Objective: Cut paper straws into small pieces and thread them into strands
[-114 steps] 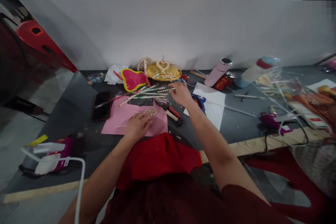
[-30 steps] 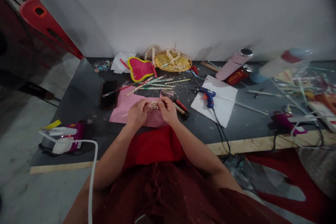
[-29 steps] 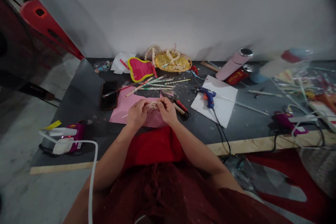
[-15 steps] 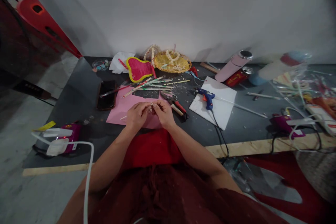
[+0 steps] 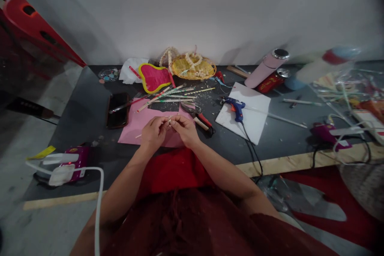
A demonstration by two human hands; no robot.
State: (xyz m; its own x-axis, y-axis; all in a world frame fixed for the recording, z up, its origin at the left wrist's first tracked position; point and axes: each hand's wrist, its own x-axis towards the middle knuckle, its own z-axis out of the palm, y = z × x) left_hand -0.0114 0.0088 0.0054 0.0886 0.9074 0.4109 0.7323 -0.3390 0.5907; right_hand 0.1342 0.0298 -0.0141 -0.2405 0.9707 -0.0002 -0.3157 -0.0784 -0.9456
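Observation:
My left hand (image 5: 153, 133) and my right hand (image 5: 185, 130) meet above the pink paper (image 5: 144, 118), fingers pinched around a small pale piece (image 5: 169, 121) too small to make out well. Behind them lie several patterned paper strips (image 5: 171, 98) among tiny white scraps. Pliers with red and pale handles (image 5: 200, 120) rest just right of my right hand. A dark phone (image 5: 118, 111) lies left of the pink paper. The woven basket (image 5: 193, 68) at the back holds pale beaded pieces, beside a pink, yellow-edged shape (image 5: 154, 79).
A blue glue gun (image 5: 235, 108) rests on a white board (image 5: 258, 128), its cable crossing the front edge. Behind it are a pink flask (image 5: 267, 68) and a red can (image 5: 273, 81). Purple power strips with cords sit at left (image 5: 76, 159) and right (image 5: 328, 134).
The camera view has shifted and tilted slightly. Both hands stay together around the small pale piece, with a slight change in the fingers' pose.

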